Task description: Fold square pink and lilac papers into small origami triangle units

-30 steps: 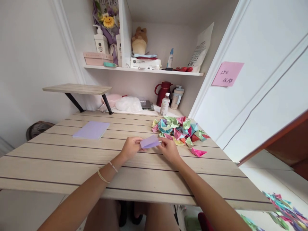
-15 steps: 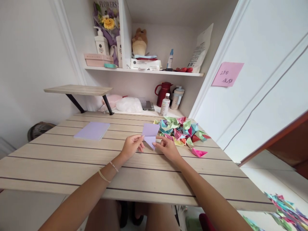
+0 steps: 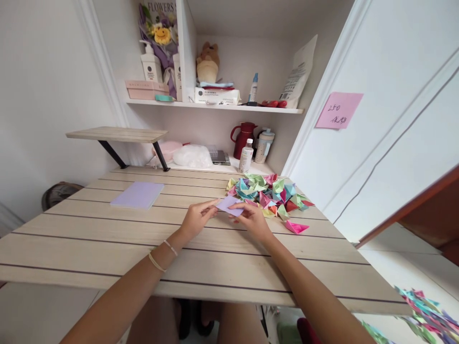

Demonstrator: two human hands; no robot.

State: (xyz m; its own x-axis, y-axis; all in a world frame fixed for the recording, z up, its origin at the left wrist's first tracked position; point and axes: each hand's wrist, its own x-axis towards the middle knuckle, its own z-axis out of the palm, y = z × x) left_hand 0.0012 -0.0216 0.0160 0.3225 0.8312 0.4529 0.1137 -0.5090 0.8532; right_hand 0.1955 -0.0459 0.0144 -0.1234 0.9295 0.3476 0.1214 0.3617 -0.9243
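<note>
Whole desk is that pale wood-grain stuff, long flat planks split by thin dark grooves. Back left there's a raised shelf in a similar wood look, on slanted black metal legs. Then the heap of folded paper boats, all crisp creases and pointy ends in green, blue, pink, red and yellow. The stack of lilac sheets is smooth, matte and neatly squared. Dark red jug at the back is rounded, with a loop handle.

Both bare hands, left and right, are up over the middle of the desk with a small folded lilac paper between them. One hot pink boat sits just apart from the heap, near side.

Half a second ago that paper was opened out, a squarish panel standing above a tapered lower part. Now it's one compact, flatter piece, and the heap's left edge shows again behind it. Stack and pink boat haven't budged.

Grip-wise: the right has the paper's right side pinched, a finger across the top and fingertips underneath. Left fingertips are close together at the left corner; can't tell if they're actually clamping it.
</note>
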